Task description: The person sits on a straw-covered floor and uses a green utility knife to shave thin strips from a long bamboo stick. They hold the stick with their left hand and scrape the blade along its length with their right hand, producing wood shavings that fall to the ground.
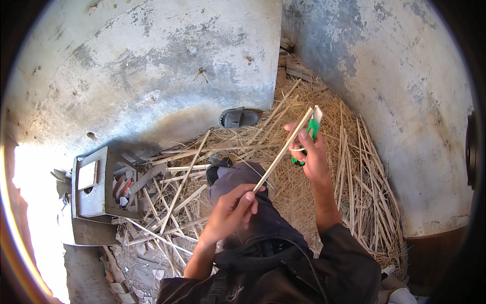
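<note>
My left hand [230, 213] pinches the lower end of a long, pale wooden strip [281, 154] in front of my lap. The strip slants up and away to the right. At its upper end my right hand [315, 158] is closed around a green-handled knife [313, 128]. Its short, light blade points away from me, close beside the strip's tip; whether the two touch, I cannot tell. A thin pale curl [297, 149] sticks out by the right fingers. Part of the handle is hidden inside that hand.
Many split strips [372, 187] lie along the right wall, more [172, 202] at left. Shavings [291, 195] cover the floor around my legs. A wooden box [93, 185] with small things inside stands at left. A grey sandal [238, 118] lies by the far wall [167, 61].
</note>
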Demonstrator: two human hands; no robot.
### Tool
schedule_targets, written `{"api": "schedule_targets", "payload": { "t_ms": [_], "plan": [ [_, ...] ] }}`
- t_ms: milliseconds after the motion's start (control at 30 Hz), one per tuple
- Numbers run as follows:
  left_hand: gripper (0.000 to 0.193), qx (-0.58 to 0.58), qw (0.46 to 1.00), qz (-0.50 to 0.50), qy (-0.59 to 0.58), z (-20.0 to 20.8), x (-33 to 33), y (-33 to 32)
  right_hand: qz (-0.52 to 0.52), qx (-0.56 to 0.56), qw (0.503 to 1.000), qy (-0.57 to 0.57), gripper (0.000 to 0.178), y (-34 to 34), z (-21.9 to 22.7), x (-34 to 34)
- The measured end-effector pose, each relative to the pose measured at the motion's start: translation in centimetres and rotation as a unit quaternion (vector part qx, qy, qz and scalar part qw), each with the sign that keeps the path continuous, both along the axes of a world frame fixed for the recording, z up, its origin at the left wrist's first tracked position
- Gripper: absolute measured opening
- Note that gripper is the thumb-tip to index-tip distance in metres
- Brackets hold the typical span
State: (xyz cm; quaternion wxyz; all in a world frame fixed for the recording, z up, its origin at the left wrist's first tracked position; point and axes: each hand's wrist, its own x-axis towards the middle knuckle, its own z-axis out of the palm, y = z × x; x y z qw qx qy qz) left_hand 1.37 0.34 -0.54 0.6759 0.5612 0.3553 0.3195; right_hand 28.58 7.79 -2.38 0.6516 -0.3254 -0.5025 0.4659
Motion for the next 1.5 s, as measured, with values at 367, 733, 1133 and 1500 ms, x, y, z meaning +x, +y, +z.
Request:
{"api": "schedule_targets", "payload": {
  "t_ms": [367,733,1133,1500],
  "plan": [
    [0.041,0.13,0.988,0.032,0.075,-0.6,-0.6,0.0,-0.075,-0.015,0.993,0.089,0.027,1.7,0.6,1.0],
    [0.029,0.129,0.983,0.035,0.127,-0.2,-1.0,-0.2,-0.048,-0.066,0.988,0.133,0.021,3.0,0.3,1.5],
    [0.028,0.167,0.979,0.033,0.114,-0.8,-1.3,-0.6,0.004,-0.118,0.981,0.151,0.019,4.1,0.2,0.7],
    [0.03,0.167,0.979,0.04,0.109,-1.0,-1.4,-0.9,0.06,-0.142,0.973,0.174,0.016,4.4,0.0,0.5]
  ]
}}
